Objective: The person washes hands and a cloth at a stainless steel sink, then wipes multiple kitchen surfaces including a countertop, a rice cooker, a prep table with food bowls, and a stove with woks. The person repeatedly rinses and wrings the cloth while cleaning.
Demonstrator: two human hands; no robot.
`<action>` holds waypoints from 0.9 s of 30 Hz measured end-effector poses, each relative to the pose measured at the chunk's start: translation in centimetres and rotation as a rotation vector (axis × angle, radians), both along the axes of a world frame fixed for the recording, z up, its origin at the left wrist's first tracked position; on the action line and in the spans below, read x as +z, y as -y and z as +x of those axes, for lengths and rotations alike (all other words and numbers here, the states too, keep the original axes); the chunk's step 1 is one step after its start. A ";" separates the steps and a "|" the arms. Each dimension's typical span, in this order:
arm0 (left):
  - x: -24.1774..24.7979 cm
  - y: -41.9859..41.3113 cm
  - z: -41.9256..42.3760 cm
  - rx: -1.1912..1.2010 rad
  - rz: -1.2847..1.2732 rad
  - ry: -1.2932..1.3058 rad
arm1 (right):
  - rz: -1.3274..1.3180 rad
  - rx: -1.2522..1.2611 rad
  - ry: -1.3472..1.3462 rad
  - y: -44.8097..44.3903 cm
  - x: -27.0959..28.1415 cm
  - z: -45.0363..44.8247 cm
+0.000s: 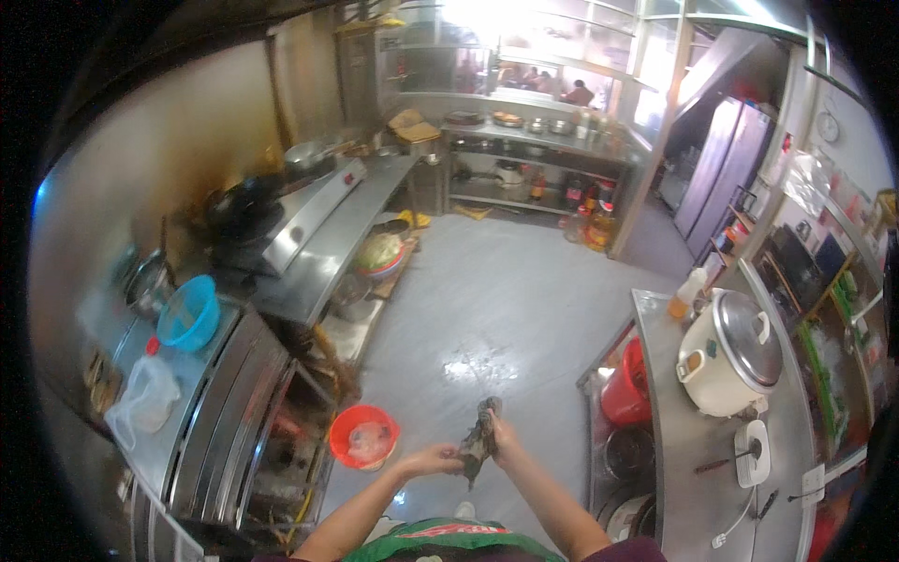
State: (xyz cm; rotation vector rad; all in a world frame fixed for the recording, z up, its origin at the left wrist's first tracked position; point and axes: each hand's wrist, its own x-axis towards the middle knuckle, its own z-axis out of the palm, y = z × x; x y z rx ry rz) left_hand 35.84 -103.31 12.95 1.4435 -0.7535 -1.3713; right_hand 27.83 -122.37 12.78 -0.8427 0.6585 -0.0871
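Observation:
A dark grey, wet-looking rag (479,441) is bunched up between my hands, above the floor in front of my body. My right hand (503,440) grips its upper part from the right side. At its lower left, the fingers of my left hand (444,460) hold the loose cloth. Beyond and to the left of my left forearm, an orange-red plastic basin (336,439) stands on the floor, with something pale and translucent inside that is too blurred to name. I wear a green apron (456,537) with a red and white print.
A steel counter (692,485) on the right bears a large rice cooker (723,351), with a red bucket (625,393) beneath. On the left are a wok range (316,211) and a blue plastic basket (189,316). Shiny wet patches mark the grey floor (484,302); oil bottles (599,228) stand farther back.

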 end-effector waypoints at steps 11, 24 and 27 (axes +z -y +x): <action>2.0 20.5 4.9 -0.100 0.056 0.152 | -0.476 -0.075 -0.077 12.6 -0.1 1.0; -3.6 42.0 16.1 -0.429 0.065 -0.376 | -1.683 0.849 -0.546 36.9 10.4 17.9; -2.5 44.7 13.3 -0.445 0.089 -0.277 | -1.833 0.656 -0.528 40.9 13.3 22.7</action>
